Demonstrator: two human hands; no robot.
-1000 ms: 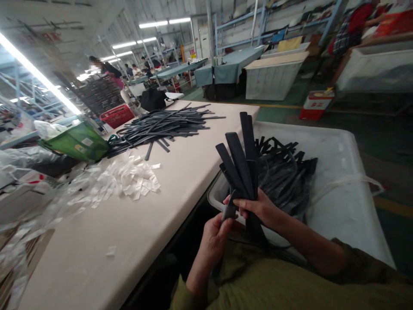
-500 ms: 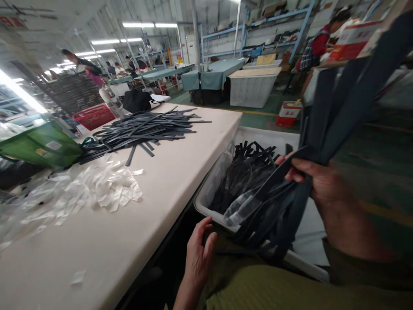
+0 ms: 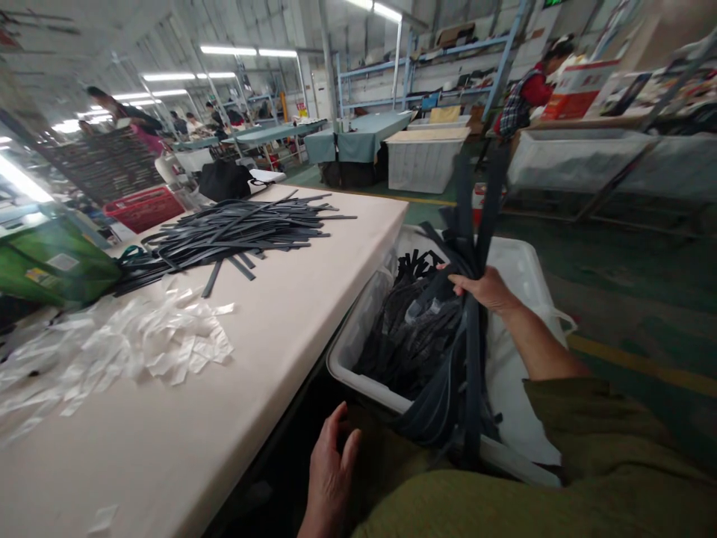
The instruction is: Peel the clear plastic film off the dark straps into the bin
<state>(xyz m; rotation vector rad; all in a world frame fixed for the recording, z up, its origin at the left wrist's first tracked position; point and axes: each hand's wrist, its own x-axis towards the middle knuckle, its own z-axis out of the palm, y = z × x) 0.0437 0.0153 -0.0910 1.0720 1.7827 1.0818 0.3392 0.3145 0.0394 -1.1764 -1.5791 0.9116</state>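
Dark flat strips (image 3: 475, 351) splay above the right hand (image 3: 485, 290).

I count two hands of my own, a left hand (image 3: 330, 463) and a right hand (image 3: 486, 290). I have one bundle of dark strips (image 3: 474, 336) in my grip, its strips overlapping too much for me to number. I see one pale-topped worktable (image 3: 291, 321), one pile of dark strips (image 3: 238, 228), one heap of white scraps (image 3: 162, 332) and one loose scrap (image 3: 104, 518) apart from it. I make out one white plastic tub (image 3: 518, 263), one green bag (image 3: 84, 261), one red basket (image 3: 144, 209), one black bag (image 3: 222, 179), one board-topped bin (image 3: 423, 163) and two nearer co-workers (image 3: 520, 97); I cannot count the distant people.
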